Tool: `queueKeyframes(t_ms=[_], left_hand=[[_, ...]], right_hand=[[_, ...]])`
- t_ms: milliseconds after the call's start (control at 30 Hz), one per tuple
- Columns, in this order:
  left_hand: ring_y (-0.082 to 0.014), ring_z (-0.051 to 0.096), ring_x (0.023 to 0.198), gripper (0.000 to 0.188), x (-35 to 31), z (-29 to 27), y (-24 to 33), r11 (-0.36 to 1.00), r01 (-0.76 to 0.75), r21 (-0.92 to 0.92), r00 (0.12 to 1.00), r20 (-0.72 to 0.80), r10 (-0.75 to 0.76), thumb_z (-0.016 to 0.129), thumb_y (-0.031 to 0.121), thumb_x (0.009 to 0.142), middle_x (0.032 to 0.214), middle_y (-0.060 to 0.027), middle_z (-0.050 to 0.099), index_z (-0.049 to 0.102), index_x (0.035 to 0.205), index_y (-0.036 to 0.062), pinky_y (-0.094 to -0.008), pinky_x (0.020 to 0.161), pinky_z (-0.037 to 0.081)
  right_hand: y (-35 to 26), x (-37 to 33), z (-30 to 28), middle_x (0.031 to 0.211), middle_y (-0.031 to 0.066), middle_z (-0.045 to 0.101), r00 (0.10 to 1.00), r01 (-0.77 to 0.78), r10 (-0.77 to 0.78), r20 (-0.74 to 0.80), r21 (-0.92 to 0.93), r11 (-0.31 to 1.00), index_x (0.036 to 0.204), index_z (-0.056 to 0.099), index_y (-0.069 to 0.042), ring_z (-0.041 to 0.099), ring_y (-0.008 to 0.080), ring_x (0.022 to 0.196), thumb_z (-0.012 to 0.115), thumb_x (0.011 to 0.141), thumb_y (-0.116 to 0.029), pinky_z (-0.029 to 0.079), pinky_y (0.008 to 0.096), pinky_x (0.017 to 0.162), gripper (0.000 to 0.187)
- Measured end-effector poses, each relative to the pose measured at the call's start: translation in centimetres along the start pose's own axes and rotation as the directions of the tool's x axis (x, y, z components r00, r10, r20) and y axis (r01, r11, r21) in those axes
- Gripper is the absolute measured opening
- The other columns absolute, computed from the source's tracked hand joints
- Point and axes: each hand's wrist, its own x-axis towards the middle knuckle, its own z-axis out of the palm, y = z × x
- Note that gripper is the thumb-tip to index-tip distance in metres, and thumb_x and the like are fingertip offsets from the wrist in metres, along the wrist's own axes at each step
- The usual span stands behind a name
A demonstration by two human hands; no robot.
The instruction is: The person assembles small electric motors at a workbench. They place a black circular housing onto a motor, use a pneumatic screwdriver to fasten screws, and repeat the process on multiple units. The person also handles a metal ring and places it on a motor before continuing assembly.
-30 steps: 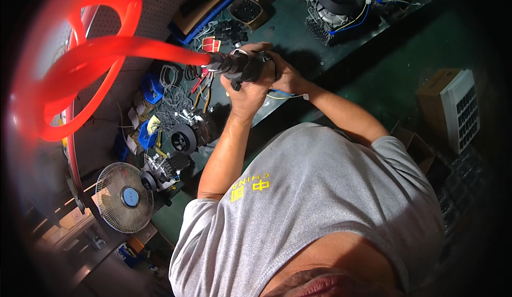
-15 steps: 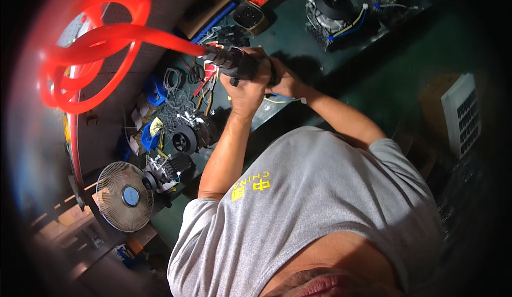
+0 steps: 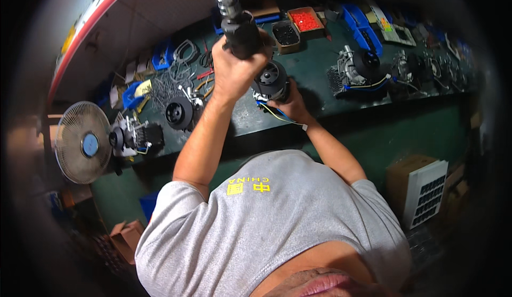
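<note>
My left hand (image 3: 234,73) is wrapped round a black air driver (image 3: 241,34), which stands upright with a metal hose coupling (image 3: 228,3) on top. Its lower end is hidden behind the hand. Just right of that hand sits a motor unit (image 3: 271,81) with a round black wheel and blue and yellow wires ending in a white plug (image 3: 304,127). My right hand (image 3: 292,105) is closed on the near right side of this unit, fingers partly hidden. The unit is at the front part of the green bench (image 3: 320,73).
Similar motor units stand left (image 3: 181,110) and right (image 3: 357,67). Behind are a carton of red caps (image 3: 305,20), a box of black parts (image 3: 285,34) and blue bins (image 3: 362,30). Cables (image 3: 170,78) lie left. A fan (image 3: 85,142) stands far left; cartons (image 3: 405,166) lie below right.
My view has swung, so more of the bench's right side shows. The coiled red hose has mostly left the picture. The driver now points more upright, and the motor unit's wheel has come into sight.
</note>
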Motion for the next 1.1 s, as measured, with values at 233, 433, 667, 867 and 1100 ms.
queueKeyframes(t_ms=[233,433,667,867,1100], left_hand=[[-0.0102,0.068,0.084,0.025,0.8,-3.3,-4.1,0.999,-0.051,0.001,0.990,-0.134,0.051,0.074,-0.001,0.080,0.092,-0.0031,0.074,0.070,0.105,-0.0003,-0.0270,0.076,0.057],[-0.0129,0.071,0.090,0.025,0.8,-3.5,-7.5,0.994,-0.099,0.048,0.979,-0.173,0.106,0.078,0.003,0.083,0.100,-0.0045,0.076,0.071,0.107,0.0018,-0.0291,0.082,0.058],[-0.0125,0.072,0.090,0.026,1.1,-4.0,-8.5,0.989,-0.094,-0.111,0.969,-0.238,0.065,0.079,0.004,0.083,0.100,-0.0048,0.077,0.071,0.107,0.0023,-0.0293,0.084,0.059],[-0.0094,0.068,0.082,0.026,1.3,-4.0,-9.7,0.982,-0.134,-0.132,0.949,-0.302,0.089,0.076,0.002,0.079,0.088,-0.0019,0.073,0.070,0.105,0.0009,-0.0275,0.077,0.056],[-0.0156,0.074,0.094,0.027,1.4,-4.5,-10.3,0.989,-0.105,-0.102,0.963,-0.261,0.075,0.079,0.003,0.082,0.099,-0.0066,0.077,0.071,0.107,0.0014,-0.0313,0.088,0.060]], right_hand=[[-0.3,0.4,-0.4,0.138,0.0171,0.056,0.989,-0.128,0.121,0.084,0.080,0.989,0.148,0.032,-0.001,0.056,0.0264,0.129,0.096,0.071,-0.018,0.046,0.0395,0.109,0.101],[0.5,0.5,-0.2,0.140,0.0146,0.055,0.982,-0.168,0.164,0.096,0.032,0.985,0.148,0.033,-0.003,0.055,0.0246,0.129,0.096,0.071,-0.016,0.045,0.0394,0.110,0.100],[-0.7,0.5,-0.1,0.142,0.0111,0.054,0.973,-0.193,0.181,0.142,0.074,0.978,0.149,0.034,-0.006,0.054,0.0233,0.131,0.093,0.073,-0.006,0.045,0.0396,0.112,0.096],[-0.3,0.6,-0.1,0.143,0.0112,0.053,0.970,-0.185,0.173,0.169,0.056,0.981,0.150,0.034,-0.006,0.053,0.0234,0.132,0.092,0.075,-0.004,0.044,0.0394,0.114,0.095],[-0.3,0.8,-0.1,0.144,0.0115,0.053,0.968,-0.188,0.183,0.172,0.010,0.982,0.149,0.034,-0.005,0.053,0.0243,0.133,0.094,0.075,-0.008,0.043,0.0396,0.114,0.095]])
